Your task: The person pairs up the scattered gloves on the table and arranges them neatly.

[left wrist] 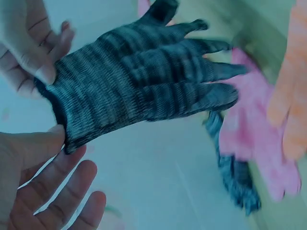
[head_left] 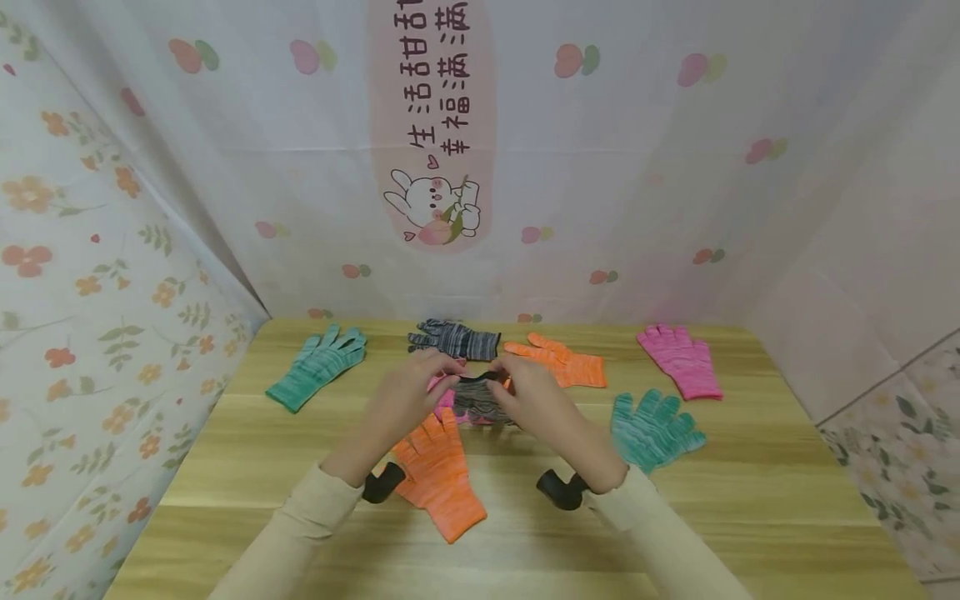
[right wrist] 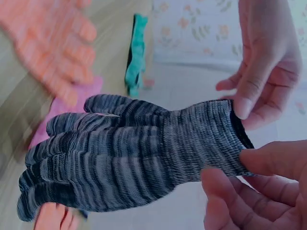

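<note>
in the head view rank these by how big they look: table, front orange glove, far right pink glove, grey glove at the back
1. Table
2. Front orange glove, the nearest of these gloves
3. Far right pink glove and back grey glove: too alike to rank

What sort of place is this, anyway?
Probably an indoor work corner, perhaps screened off with cloth: a wooden-looking table with colourful gloves spread on it, a rabbit-printed cloth behind and a flowered cloth at left.
</note>
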The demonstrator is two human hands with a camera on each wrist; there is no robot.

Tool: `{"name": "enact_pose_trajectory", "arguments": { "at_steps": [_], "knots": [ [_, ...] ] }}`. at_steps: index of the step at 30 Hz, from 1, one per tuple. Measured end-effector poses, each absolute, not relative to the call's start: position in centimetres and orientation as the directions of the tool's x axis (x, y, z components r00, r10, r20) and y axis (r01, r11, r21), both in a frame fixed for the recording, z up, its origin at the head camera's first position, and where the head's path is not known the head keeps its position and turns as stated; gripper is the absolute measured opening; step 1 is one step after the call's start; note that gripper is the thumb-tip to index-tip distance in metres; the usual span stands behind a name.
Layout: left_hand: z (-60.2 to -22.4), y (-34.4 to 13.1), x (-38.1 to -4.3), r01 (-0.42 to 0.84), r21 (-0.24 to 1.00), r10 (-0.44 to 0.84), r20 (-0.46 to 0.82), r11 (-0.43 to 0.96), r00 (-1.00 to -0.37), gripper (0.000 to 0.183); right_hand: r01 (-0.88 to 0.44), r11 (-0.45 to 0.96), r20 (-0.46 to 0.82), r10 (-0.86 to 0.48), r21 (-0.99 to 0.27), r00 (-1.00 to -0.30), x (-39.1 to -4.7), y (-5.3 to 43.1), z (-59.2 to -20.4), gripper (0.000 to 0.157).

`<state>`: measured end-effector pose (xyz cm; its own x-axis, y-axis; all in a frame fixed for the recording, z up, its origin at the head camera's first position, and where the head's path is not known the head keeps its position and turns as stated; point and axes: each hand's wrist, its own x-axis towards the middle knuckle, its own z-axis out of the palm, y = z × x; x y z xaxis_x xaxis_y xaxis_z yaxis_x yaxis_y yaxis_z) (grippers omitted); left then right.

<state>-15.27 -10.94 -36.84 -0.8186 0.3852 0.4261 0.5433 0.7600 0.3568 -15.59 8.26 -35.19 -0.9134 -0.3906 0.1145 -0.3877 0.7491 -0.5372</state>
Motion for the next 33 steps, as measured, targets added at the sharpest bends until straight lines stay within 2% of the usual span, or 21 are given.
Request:
{"name": "enact_pose_trajectory", "arguments": {
  "at_steps": [7,11,14,17,22,25,28,33],
  "knots": [
    [-35.3,-15.1,-14.7,0.425,0.429,0.313,0.308,0.797,-0.898,0.018,-0.462,0.655,0.174,-0.457,-0.598,-0.872,-16.1,4.0,-34.7,0.013],
    [-35.0,-17.3,-14.3,0.368,0.447,0.251,0.299,0.816,-0.921,0.019,-0.483,0.602,0.192,-0.483,-0.636,-0.854,-16.2,1.8,-34.7,0.015],
    [-35.0,-18.9,-13.5,0.365,0.433,0.226,0.340,0.824,-0.913,0.018,-0.495,0.558,0.189,-0.516,-0.666,-0.836,-16.1,0.3,-35.2,0.014],
    [-35.9,-20.4,-12.3,0.416,0.373,0.244,0.429,0.829,-0.870,0.015,-0.535,0.517,0.200,-0.567,-0.668,-0.799,-15.5,-1.3,-36.6,0.013],
    [-39.4,-22.9,-9.3,0.455,0.253,0.302,0.471,0.854,-0.829,0.019,-0.654,0.510,0.227,-0.664,-0.559,-0.712,-13.0,-3.9,-41.2,0.009],
    [-42.1,-23.7,-7.4,0.444,0.206,0.330,0.421,0.872,-0.845,0.023,-0.705,0.529,0.195,-0.717,-0.473,-0.669,-11.0,-4.9,-44.3,0.009],
    [-44.5,-24.2,-5.7,0.393,0.223,0.308,0.337,0.892,-0.890,0.024,-0.742,0.528,0.142,-0.768,-0.413,-0.625,-9.1,-5.5,-46.6,0.011],
    [-46.7,-23.9,-3.4,0.165,0.305,0.147,0.082,0.938,-0.986,0.020,-0.775,0.491,0.072,-0.826,-0.398,-0.560,-7.7,-5.4,-48.5,0.016]
  ]
}}
